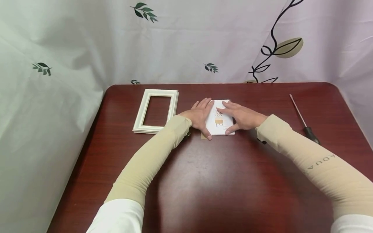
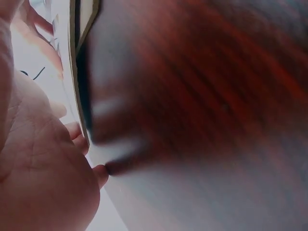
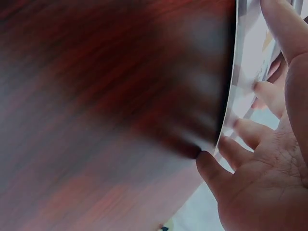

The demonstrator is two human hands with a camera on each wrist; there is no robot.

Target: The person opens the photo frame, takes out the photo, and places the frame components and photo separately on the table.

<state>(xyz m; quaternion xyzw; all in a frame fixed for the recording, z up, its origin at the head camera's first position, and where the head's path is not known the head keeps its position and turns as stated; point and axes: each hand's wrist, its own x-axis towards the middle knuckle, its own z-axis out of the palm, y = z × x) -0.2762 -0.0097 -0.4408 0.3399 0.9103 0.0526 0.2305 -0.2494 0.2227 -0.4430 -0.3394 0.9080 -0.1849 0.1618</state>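
Note:
A white card (image 1: 217,128) printed with a potted plant lies near the back middle of the table, over a brown backing board (image 1: 204,137) whose corner shows at the lower left. Along the card's left edge lies my left hand (image 1: 201,117), fingers spread and thumb toward the near corner. From the right, my right hand (image 1: 244,117) rests on the card with spread fingers, its thumb at the near right corner. The right wrist view has the fingertips (image 3: 211,166) at the card's edge and on the tabletop. A thin layered edge (image 2: 72,72) shows beside the left palm.
An off-white picture frame (image 1: 141,113) with an open middle lies left of the left hand, its near right part behind the left forearm. To the right is a screwdriver (image 1: 298,110) with a black handle, partly behind the right sleeve. A patterned curtain (image 1: 180,48) hangs behind the dark red table (image 1: 204,181).

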